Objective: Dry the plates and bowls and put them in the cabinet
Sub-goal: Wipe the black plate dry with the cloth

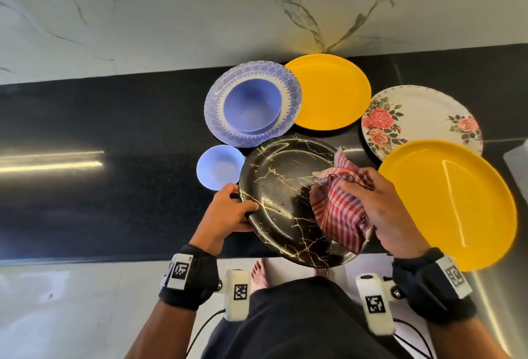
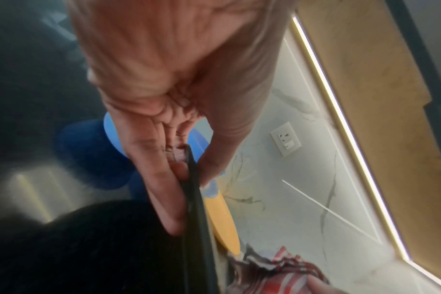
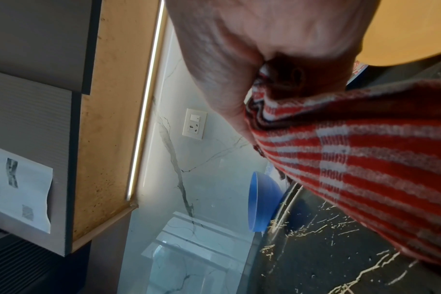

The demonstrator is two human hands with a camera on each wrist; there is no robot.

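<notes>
Black gold-veined plate [image 1: 283, 195] tilted above the counter edge, red checked cloth [image 1: 340, 210] on it

You have no legible words, brand names or numbers anywhere here. The nearest things to signs are the square black-and-white coded markers: one on the left wrist strap [image 1: 182, 271], one on the right wrist strap [image 1: 454, 275], and one on each white camera block just inside those straps [image 1: 240, 292] [image 1: 374, 303]. They carry block patterns, not letters. Left of the wall socket [image 3: 194, 124], a paper sheet [image 3: 18, 187] hangs on the grey cabinet front; it bears dark printed patches and what may be a small square code, too blurred to read.
</notes>
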